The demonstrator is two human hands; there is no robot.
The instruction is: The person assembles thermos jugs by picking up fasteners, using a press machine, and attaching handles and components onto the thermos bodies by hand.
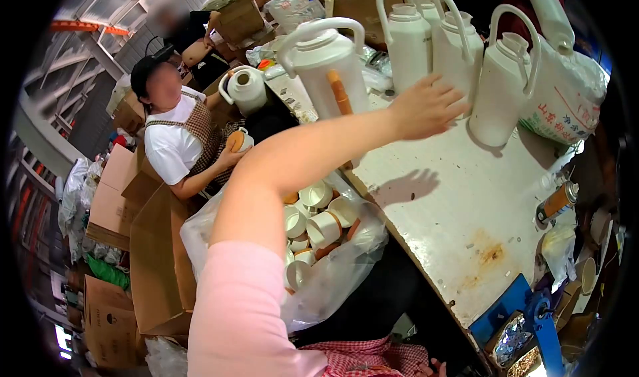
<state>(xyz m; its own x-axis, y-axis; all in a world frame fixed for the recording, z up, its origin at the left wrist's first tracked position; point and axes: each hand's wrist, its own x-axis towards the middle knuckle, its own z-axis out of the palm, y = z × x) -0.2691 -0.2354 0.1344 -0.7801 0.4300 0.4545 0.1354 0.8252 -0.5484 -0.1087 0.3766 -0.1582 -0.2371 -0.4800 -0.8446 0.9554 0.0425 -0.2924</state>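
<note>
My left hand, on an arm in a pink sleeve, stretches over the white table with its fingers apart and nothing in them. Close by it are several white thermos jugs with arched handles: a jug just to its right, another behind it. On its left a larger white jug has an orange-brown side grip. Only some fingers of my right hand show at the bottom edge; what they hold, if anything, is out of sight.
A plastic bag of white cups with brown parts lies beside the table. A co-worker holds a small white-and-brown piece. A spray can, a blue tool and a printed sack line the right side. Cardboard boxes stand left.
</note>
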